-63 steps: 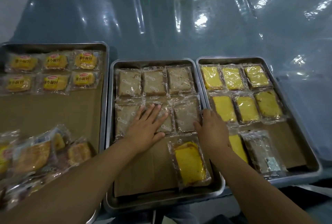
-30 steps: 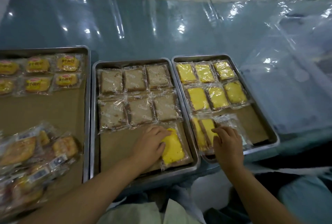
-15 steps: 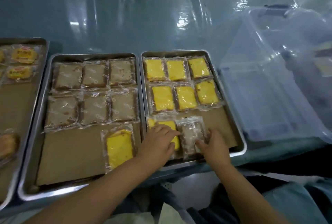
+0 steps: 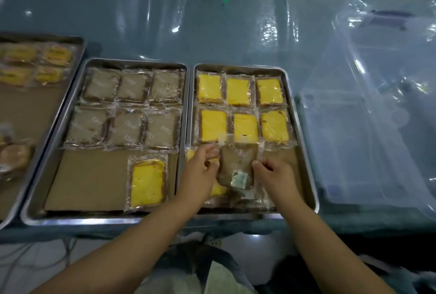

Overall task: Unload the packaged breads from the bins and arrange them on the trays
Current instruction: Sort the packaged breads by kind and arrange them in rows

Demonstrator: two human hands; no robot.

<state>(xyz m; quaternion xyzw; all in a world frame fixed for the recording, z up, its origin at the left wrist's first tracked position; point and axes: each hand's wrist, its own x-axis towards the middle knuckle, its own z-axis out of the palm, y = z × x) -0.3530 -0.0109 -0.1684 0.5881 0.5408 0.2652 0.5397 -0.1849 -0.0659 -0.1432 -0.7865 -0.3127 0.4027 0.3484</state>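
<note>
Left hand (image 4: pixel 200 173) and right hand (image 4: pixel 276 176) pinch a brown bread packet (image 4: pixel 236 164) above the right tray (image 4: pixel 238 69) of yellow slices (image 4: pixel 238 92); middle tray (image 4: pixel 87 180) holds brown slices (image 4: pixel 132 86).

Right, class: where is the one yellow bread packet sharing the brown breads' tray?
Head view: the yellow bread packet lies in the middle tray's near right corner, left of the left hand.
</note>
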